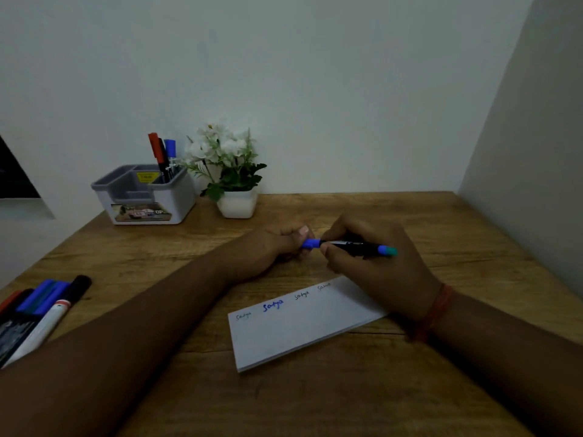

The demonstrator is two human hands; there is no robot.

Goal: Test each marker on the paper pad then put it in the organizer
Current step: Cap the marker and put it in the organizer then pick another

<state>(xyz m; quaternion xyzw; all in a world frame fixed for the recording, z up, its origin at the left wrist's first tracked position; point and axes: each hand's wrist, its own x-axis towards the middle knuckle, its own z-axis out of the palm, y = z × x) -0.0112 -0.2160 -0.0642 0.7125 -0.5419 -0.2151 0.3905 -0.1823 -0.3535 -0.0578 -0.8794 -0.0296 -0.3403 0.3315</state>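
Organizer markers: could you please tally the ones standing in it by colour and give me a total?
red marker: 1
black marker: 1
blue marker: 1
Total standing in the organizer: 3

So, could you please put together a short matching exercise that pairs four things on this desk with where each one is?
Things:
1. paper pad
2. organizer
3. flower pot
4. loose markers

Places:
A. at the desk's left edge
B. far left, near the wall
C. in front of the person, below the hands
D. just right of the organizer

Pairs: 1-C, 2-B, 3-D, 4-A
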